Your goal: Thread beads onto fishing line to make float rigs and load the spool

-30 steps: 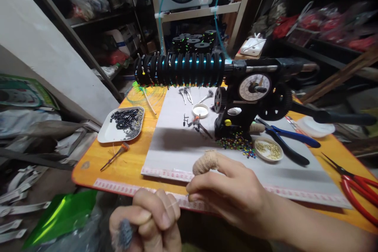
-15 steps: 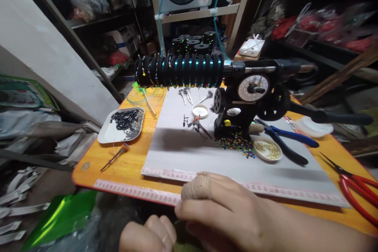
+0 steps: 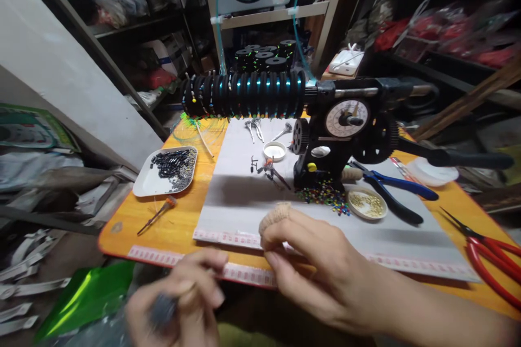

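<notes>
My left hand (image 3: 195, 287) is at the bottom, blurred by motion, its fingers curled round a dark grey, rounded bundle (image 3: 163, 310) whose kind I cannot make out. To its right, my right hand (image 3: 321, 265) hovers over the front edge of the table, with tan tape (image 3: 277, 216) wound round the index finger. Its thumb and index finger are pinched together; anything between them is too small to see. Printed measuring tape (image 3: 248, 274) runs along the edge beneath the hands. Behind them a grey board (image 3: 236, 211) carries a small orange-and-black bundle (image 3: 269, 165) and loose coloured beads (image 3: 325, 196).
A black crank machine (image 3: 325, 157) with a dial holds a row of black spools (image 3: 244, 95). On the left is a white tray (image 3: 140, 184) of small black pieces. To the right lie a dish (image 3: 368, 217) of gold bits, blue-and-black pliers (image 3: 396, 200) and red-handled pliers (image 3: 484, 255).
My hands have moved apart. The left has shifted left and turned, bringing the dark bundle into sight; the right has risen slightly and moved over the board's front edge.
</notes>
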The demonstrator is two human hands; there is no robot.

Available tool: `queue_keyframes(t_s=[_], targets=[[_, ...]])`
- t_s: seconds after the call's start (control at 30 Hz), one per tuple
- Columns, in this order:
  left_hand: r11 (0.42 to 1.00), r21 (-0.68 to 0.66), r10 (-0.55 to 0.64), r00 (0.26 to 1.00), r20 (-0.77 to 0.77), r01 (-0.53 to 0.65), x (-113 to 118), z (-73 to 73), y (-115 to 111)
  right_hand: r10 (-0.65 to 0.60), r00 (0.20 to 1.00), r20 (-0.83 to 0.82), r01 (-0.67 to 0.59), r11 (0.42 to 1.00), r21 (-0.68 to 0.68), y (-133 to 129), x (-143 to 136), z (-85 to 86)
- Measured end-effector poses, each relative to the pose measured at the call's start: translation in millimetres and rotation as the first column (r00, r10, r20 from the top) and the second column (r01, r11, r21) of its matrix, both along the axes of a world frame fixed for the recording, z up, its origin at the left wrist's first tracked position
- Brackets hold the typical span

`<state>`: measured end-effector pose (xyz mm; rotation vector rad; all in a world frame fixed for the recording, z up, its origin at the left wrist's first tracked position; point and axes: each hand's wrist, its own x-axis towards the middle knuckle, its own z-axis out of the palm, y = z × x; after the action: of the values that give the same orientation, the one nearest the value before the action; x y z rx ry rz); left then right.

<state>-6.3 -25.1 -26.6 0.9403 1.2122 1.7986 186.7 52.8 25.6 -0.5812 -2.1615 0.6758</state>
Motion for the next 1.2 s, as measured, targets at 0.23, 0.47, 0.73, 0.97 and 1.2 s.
queue_keyframes(t_s=[0.23, 0.47, 0.73, 0.97, 1.2], targets=[[0.909, -0.265, -0.212, 0.905, 0.369, 0.321, 51, 21.0, 17, -0.011, 0.992, -0.124, -0.040, 0.916, -0.398, -7, -1, -1.5], [0.864, -0.355, -0.187, 0.882, 0.432, 0.357, 57, 18.2, 14, -0.098, 0.981, -0.168, 0.040, 0.947, -0.317, 0, -4, -8.4], [0.957, -0.280, -0.134, 0.975, -0.179, 0.080, 56, 9.4, 10, -0.092, 0.991, -0.099, 0.087, 0.995, -0.049, -5, -3, -5.9], [0.938, -0.284, -0.086, 0.926, 0.368, 0.200, 60, 13.6, 11, -0.089, 0.983, -0.161, 0.066, 0.988, -0.142, -6, -5, -3.3], [0.933, -0.161, -0.194, 0.828, 0.527, 0.321, 46, 24.2, 13, -0.121, 0.975, -0.187, 0.081, 0.975, -0.209, 3, -3, -2.6]])
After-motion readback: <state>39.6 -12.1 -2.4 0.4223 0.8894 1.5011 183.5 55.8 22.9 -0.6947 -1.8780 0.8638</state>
